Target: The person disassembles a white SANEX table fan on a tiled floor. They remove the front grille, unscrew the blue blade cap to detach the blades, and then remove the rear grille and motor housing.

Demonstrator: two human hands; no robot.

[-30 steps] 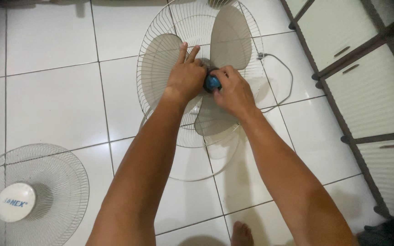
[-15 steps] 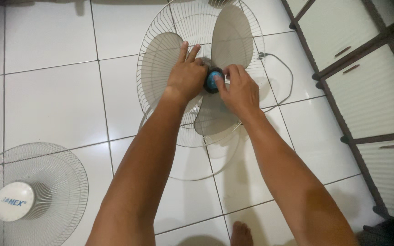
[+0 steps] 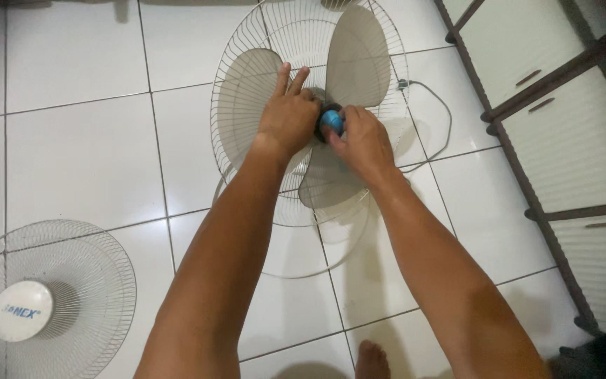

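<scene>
Two hands are being kept at the hub of a fan laid on the white tiled floor (image 3: 85,154). The blue cap (image 3: 331,121) at the centre of the grey fan blades (image 3: 348,63) is being pinched by the fingers of the right hand (image 3: 362,140), which are curled around it from the lower right. The left hand (image 3: 290,116) is being pressed flat on the blade hub just left of the cap, with two fingers stretched out toward the rear wire guard (image 3: 247,49); nothing is being gripped by it. A slip looks possible: the cap is small and smooth, and the fingertips could be thrown off it if the blades are allowed to turn under the flat hand. Knuckles could also be scraped against the wire guard close behind. The power cord (image 3: 436,112) is lying looped just right of the guard, and a bare foot (image 3: 372,361) is being held near the lower rim. A detached front grille (image 3: 43,295) is lying well apart at the lower left, with cabinets (image 3: 569,133) along the right.
</scene>
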